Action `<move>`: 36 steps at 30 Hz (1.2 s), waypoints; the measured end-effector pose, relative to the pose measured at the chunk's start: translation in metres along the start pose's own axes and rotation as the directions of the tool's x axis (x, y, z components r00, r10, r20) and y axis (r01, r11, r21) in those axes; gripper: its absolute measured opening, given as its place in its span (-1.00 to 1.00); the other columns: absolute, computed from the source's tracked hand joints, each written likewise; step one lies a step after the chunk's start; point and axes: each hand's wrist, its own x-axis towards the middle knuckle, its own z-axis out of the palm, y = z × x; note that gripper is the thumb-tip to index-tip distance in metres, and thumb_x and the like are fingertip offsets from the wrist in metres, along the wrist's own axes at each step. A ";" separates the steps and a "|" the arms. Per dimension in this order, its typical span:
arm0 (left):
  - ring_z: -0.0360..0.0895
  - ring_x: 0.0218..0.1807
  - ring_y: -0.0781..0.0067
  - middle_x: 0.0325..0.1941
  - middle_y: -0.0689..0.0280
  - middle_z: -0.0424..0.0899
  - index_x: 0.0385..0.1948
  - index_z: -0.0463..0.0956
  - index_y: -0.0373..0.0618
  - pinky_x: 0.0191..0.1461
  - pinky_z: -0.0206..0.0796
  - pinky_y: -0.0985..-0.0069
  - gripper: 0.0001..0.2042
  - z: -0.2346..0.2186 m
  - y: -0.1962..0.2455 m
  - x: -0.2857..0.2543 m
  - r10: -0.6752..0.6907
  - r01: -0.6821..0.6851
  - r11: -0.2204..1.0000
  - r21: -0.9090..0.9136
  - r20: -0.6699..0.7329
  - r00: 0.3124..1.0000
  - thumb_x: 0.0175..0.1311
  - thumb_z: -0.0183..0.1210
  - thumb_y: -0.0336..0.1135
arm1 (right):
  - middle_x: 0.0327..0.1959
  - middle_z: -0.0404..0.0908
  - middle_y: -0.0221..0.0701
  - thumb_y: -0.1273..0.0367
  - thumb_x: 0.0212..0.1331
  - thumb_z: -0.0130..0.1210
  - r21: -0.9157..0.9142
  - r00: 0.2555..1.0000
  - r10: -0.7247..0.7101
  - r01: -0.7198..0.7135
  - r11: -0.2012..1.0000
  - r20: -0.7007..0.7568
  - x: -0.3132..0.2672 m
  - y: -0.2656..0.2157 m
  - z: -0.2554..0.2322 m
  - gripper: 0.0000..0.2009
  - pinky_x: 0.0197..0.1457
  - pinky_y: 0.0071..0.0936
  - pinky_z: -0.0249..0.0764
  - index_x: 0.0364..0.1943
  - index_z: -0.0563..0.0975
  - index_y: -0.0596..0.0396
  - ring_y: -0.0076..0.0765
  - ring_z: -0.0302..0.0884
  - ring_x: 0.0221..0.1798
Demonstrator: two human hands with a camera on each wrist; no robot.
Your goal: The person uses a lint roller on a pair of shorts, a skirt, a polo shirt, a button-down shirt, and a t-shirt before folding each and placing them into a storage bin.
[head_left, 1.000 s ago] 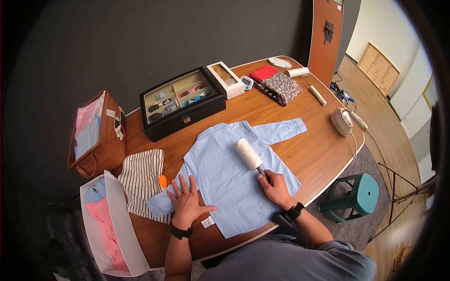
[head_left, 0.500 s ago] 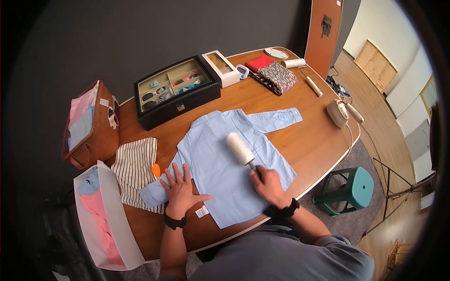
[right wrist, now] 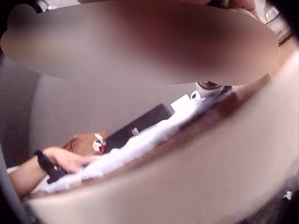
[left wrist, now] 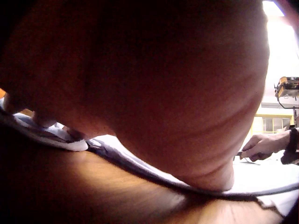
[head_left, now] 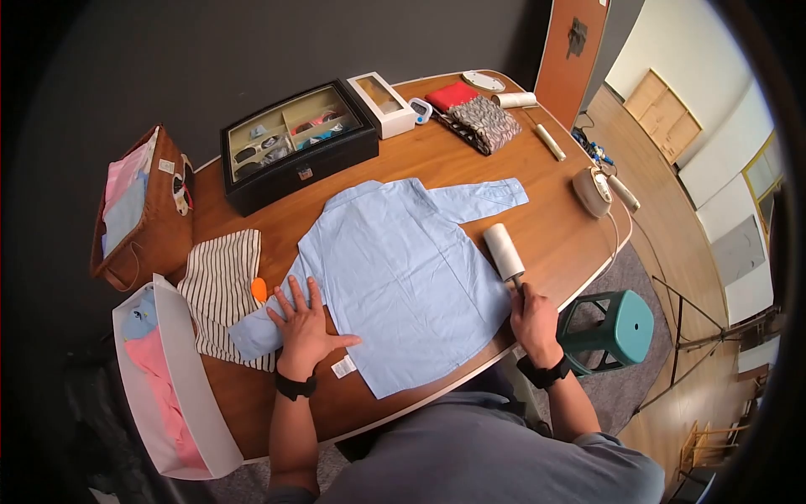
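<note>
A light blue long-sleeved shirt (head_left: 399,277) lies spread out on the wooden table (head_left: 554,210). My left hand (head_left: 304,334) rests with fingers spread across its left sleeve and side, the thumb reaching onto the body of the shirt. By its dark handle, my right hand (head_left: 535,323) grips a lint roller (head_left: 503,250). The white roll stands at the shirt's right edge, overlapping the bare wood beside it in the head view. In the left wrist view, the left palm (left wrist: 177,93) fills most of the picture. The roller is hidden in the right wrist view.
Left of the shirt lie a striped garment (head_left: 220,286) and an orange piece (head_left: 259,290), near a white bin (head_left: 180,378) and a brown basket (head_left: 155,227). Behind are a black display case (head_left: 336,160) and folded cloths (head_left: 483,122). A steamer (head_left: 592,191) stands right; a green stool (head_left: 630,328) is beside the table.
My right hand has carried the lint roller from the middle of the shirt rightward to its right edge. My left hand stays spread on the left sleeve. The head view has shifted slightly.
</note>
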 end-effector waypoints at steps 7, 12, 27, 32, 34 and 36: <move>-0.49 0.53 -0.52 0.54 -0.31 -0.41 0.49 -0.26 -0.26 0.37 -0.48 -0.53 0.46 0.004 -0.003 0.001 0.015 -0.015 1.000 0.003 -0.034 0.999 -0.44 0.39 0.50 | -0.52 0.58 -0.08 0.31 0.26 0.09 0.323 0.909 -0.394 0.335 0.885 0.136 -0.031 -0.082 -0.006 -0.83 -0.39 -0.03 0.47 -0.20 0.50 0.09 0.19 0.56 -0.44; -0.50 0.52 -0.54 0.54 -0.32 -0.42 0.49 -0.25 -0.27 0.36 -0.48 -0.54 0.46 0.003 -0.003 0.001 0.021 -0.021 1.000 0.012 -0.032 0.999 -0.43 0.39 0.50 | -0.55 0.58 -0.08 0.21 0.31 0.03 0.243 0.885 -0.388 0.330 0.912 0.256 -0.028 -0.075 0.022 -0.78 -0.40 0.00 0.48 -0.25 0.47 0.07 0.19 0.57 -0.47; -0.50 0.58 -0.32 0.58 -0.16 -0.35 0.50 -0.20 -0.18 0.39 -0.48 -0.52 0.46 -0.003 0.013 -0.006 0.194 -0.193 0.981 0.023 -0.088 0.977 -0.55 0.53 0.31 | -0.50 0.59 -0.19 0.21 0.31 0.04 0.289 0.760 -0.552 0.474 0.832 0.342 -0.076 -0.050 -0.014 -0.74 -0.49 -0.12 0.49 -0.09 0.46 0.09 0.04 0.59 -0.52; -0.55 0.59 -0.24 0.61 -0.04 -0.36 0.52 -0.20 0.00 0.41 -0.52 -0.49 0.46 -0.005 0.011 -0.004 0.195 -0.195 0.981 -0.013 0.029 0.980 -0.59 0.52 0.33 | -0.49 0.60 -0.13 0.33 0.25 0.11 0.182 0.927 -0.311 0.275 0.944 0.212 -0.073 -0.010 -0.012 -0.76 -0.46 -0.11 0.50 -0.05 0.52 0.10 0.08 0.59 -0.50; -0.55 0.59 -0.24 0.61 -0.04 -0.37 0.52 -0.21 0.00 0.41 -0.52 -0.49 0.47 -0.007 0.011 -0.004 0.194 -0.194 0.981 -0.008 0.037 0.980 -0.59 0.51 0.35 | -0.52 0.60 -0.10 0.29 0.30 0.04 0.093 0.984 -0.135 0.125 0.988 0.119 -0.060 0.017 -0.012 -0.80 -0.46 -0.05 0.49 -0.13 0.49 0.10 0.11 0.60 -0.48; -0.56 0.59 -0.24 0.61 -0.04 -0.37 0.52 -0.21 0.00 0.41 -0.53 -0.49 0.47 -0.006 0.011 -0.004 0.193 -0.193 0.981 -0.002 0.046 0.980 -0.60 0.51 0.36 | -0.55 0.56 -0.07 0.31 0.31 0.03 0.011 0.999 -0.008 0.007 1.000 0.052 -0.046 0.038 -0.015 -0.84 -0.46 -0.03 0.44 -0.18 0.47 0.09 0.16 0.56 -0.49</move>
